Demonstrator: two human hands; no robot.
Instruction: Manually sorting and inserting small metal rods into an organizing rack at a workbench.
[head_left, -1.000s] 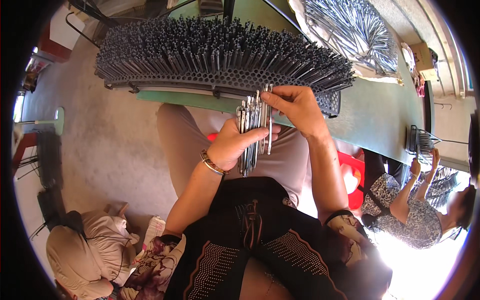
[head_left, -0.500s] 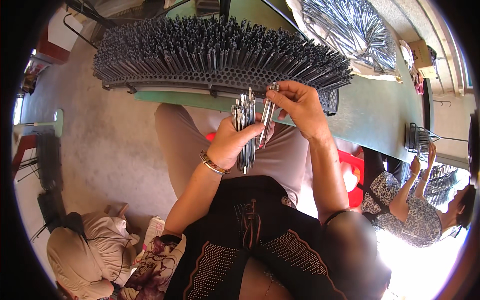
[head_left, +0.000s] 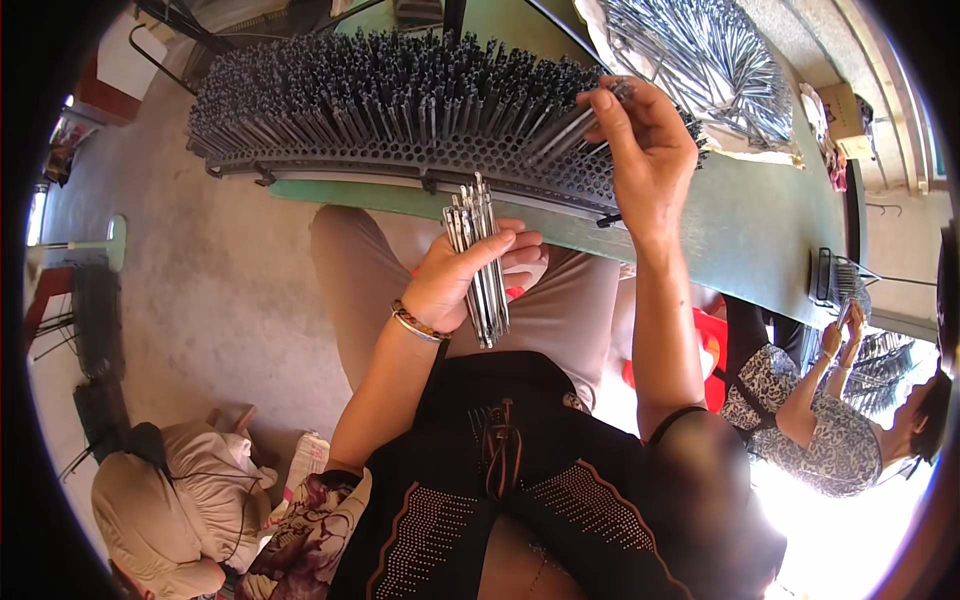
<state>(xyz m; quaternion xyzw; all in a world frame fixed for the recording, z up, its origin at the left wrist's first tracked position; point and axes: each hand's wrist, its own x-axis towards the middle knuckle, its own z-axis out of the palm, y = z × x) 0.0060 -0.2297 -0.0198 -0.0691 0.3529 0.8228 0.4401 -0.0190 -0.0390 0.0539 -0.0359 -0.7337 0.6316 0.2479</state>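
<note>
My left hand [head_left: 445, 280] is closed around a bundle of thin, shiny metal rods [head_left: 480, 275] above my lap. Its thumb crosses the front of the bundle, and the rods stand nearly upright. Farther out, my right hand [head_left: 652, 165] pinches one or more similar rods [head_left: 568, 135] between thumb and fingers; motion blur hides how many. Those rods slant down to the left, with their lower ends close to the holes of a long black perforated rack [head_left: 480, 152]. Dark rods [head_left: 400, 90] stand densely packed in the rack; I cannot tell whether the blurred ones touch it.
Beneath the rack is a green tabletop [head_left: 735, 215]. A heap of loose silvery rods [head_left: 720, 65] lies on pale sheeting at the far right. Another person [head_left: 810, 430] works at the right with a smaller rack [head_left: 835, 280]. A red stool [head_left: 708, 350] stands right of my legs.
My right hand has moved away from the bundle, up and to the right, carrying rods to the rack. My left hand stays over my lap, its fingers a little looser around the bundle.
</note>
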